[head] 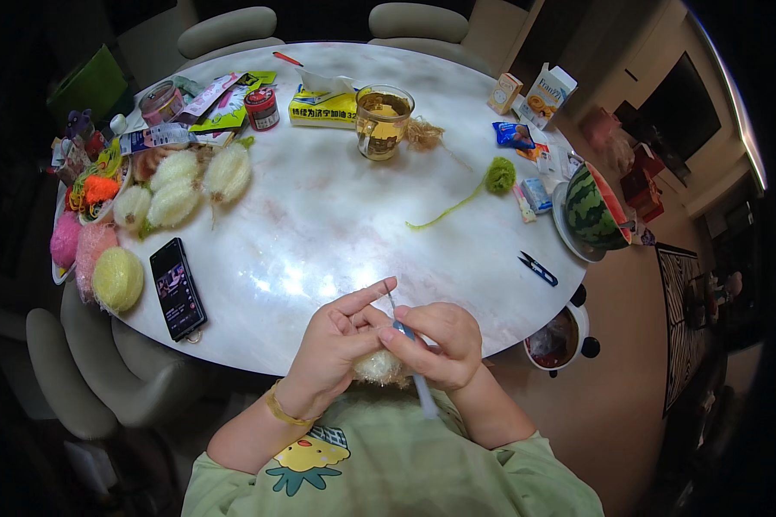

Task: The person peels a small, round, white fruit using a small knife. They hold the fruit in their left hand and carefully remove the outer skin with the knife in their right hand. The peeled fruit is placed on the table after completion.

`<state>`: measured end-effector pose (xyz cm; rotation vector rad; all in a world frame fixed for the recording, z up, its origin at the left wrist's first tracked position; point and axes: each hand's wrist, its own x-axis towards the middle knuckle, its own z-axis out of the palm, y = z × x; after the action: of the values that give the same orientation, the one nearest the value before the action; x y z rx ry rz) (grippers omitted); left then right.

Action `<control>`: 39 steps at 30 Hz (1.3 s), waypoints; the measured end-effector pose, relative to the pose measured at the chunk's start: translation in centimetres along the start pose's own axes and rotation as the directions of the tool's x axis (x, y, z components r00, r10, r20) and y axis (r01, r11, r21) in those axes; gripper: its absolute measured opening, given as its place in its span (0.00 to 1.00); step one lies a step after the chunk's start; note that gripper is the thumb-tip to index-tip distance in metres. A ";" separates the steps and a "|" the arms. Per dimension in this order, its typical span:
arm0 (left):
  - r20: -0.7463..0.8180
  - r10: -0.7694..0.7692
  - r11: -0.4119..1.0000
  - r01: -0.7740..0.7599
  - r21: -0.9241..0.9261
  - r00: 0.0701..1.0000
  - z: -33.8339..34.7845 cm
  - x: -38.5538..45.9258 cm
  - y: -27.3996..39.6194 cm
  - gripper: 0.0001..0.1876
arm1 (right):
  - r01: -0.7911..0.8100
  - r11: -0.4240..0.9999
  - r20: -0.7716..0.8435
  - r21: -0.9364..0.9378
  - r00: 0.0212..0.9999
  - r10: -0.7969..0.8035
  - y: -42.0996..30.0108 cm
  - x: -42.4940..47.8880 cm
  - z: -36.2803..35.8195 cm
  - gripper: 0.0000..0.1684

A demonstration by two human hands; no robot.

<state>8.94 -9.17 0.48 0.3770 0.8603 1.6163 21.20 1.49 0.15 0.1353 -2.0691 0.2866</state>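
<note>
At the table's near edge my right hand (441,341) grips a crochet hook (421,388) with a blue-grey handle, its thin metal tip pointing up towards my left forefinger. My left hand (344,336) pinches a small fuzzy cream piece of yarn work (378,366), which hangs below the fingers close to my shirt. Fine yarn runs at the raised left forefinger. The fingertips of both hands almost meet, and the exact stitch is too small to tell. A ball of green yarn (500,175) with a loose tail lies farther off on the right.
Fuzzy cream yarn pieces (174,197), a yellow yarn ball (118,279) and a phone (178,289) lie left. A glass mug of tea (383,123) stands by a tissue pack (322,108). Thread snips (538,269) and a cut watermelon (595,208) on a plate are right.
</note>
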 end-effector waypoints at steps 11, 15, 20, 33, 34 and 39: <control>0.133 -0.020 1.000 0.017 0.026 0.991 -0.3 -0.1 0.7 0.35 | -0.459 0.088 0.160 0.884 0.474 0.866 -0.9 -0.3 0.3 0.15; 0.027 0.114 0.981 -0.117 0.157 0.993 0.2 -0.6 0.1 0.35 | -0.370 0.842 -0.044 0.392 0.907 0.419 -0.7 -0.7 0.4 0.07; 0.155 -0.054 0.999 0.053 0.011 0.986 0.0 -0.6 1.3 0.34 | -0.164 0.953 -0.019 0.255 0.985 0.174 0.0 0.0 -0.7 0.05; 0.072 0.115 0.960 -0.130 0.246 0.991 0.1 -0.5 0.8 0.34 | -0.024 0.986 0.092 -0.162 0.995 0.039 -1.2 1.3 -1.5 0.06; 0.082 0.097 0.961 -0.115 0.251 0.992 -0.2 -0.4 0.8 0.34 | -0.049 0.995 0.089 -0.091 0.994 0.057 -1.3 1.4 -1.3 0.07; 0.034 0.080 0.964 -0.086 0.253 0.996 0.4 -0.6 1.1 0.32 | -0.641 0.327 0.265 0.694 0.650 0.712 -0.6 -0.4 -0.2 0.09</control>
<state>8.61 -9.58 1.64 0.6186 1.0497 1.5782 21.68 0.95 -0.07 -0.2901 -1.6641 1.6738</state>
